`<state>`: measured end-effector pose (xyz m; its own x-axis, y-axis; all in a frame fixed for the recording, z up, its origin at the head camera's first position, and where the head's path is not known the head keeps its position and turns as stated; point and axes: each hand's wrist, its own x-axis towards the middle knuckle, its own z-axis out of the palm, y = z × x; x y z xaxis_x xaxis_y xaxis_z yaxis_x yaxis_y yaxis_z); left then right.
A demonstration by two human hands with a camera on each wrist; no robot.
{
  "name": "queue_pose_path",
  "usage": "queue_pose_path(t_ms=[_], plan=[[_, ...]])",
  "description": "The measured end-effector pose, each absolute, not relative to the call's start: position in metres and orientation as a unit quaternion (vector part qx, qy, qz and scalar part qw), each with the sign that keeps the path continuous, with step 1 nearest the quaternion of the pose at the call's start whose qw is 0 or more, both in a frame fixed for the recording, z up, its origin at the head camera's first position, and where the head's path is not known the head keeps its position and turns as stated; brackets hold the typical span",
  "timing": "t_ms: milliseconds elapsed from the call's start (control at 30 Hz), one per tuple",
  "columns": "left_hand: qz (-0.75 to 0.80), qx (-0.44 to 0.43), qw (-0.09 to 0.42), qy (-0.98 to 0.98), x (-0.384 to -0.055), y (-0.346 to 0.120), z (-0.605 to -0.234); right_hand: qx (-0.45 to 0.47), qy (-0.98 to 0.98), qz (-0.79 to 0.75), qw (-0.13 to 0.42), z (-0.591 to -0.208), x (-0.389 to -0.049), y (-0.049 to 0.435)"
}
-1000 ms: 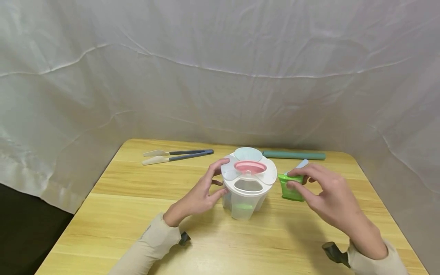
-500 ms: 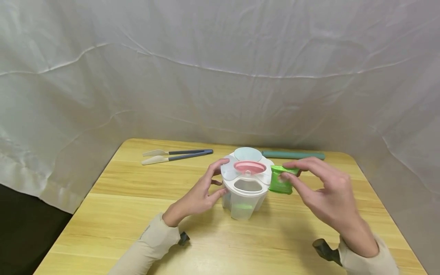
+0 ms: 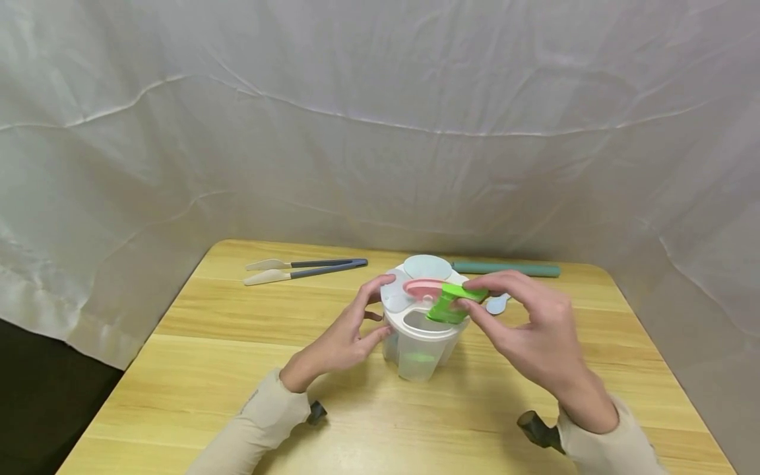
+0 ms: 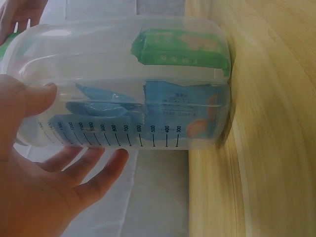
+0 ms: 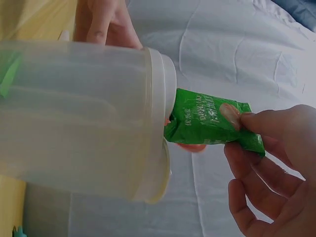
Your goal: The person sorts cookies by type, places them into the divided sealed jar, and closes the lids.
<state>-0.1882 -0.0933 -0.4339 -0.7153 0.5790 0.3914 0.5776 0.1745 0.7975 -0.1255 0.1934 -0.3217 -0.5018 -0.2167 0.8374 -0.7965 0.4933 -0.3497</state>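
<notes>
A clear plastic storage container [image 3: 419, 359] with a white lid stands upright on the table, its pink flap [image 3: 423, 289] raised over an opening in the lid. My left hand [image 3: 341, 336] grips its left side near the lid, thumb in front and fingers behind. In the left wrist view, blue snack packets [image 4: 180, 106] and a green one [image 4: 182, 49] show through its wall. My right hand [image 3: 528, 330] pinches a small green snack packet [image 5: 207, 118] between thumb and fingers, its lower end right at the lid opening.
Tongs [image 3: 305, 270] with dark arms and pale tips lie at the back left. A teal stick-shaped object [image 3: 510, 269] lies along the back edge. A pale blue spoon [image 3: 497, 304] is partly behind my right hand. A grey curtain [image 3: 380, 165] hangs behind the table.
My right hand has carried the green packet leftward from beside the container to over its lid opening, tilting it. The spoon's bowl has come into sight. My left hand stays put.
</notes>
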Motion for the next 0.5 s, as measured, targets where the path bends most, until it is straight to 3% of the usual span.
queue_pose_path(t_ms=[500], plan=[[0.516,0.374,0.0,0.77,-0.187,-0.095,-0.433,0.325,-0.776,0.398,0.366,-0.326,-0.131,0.174]])
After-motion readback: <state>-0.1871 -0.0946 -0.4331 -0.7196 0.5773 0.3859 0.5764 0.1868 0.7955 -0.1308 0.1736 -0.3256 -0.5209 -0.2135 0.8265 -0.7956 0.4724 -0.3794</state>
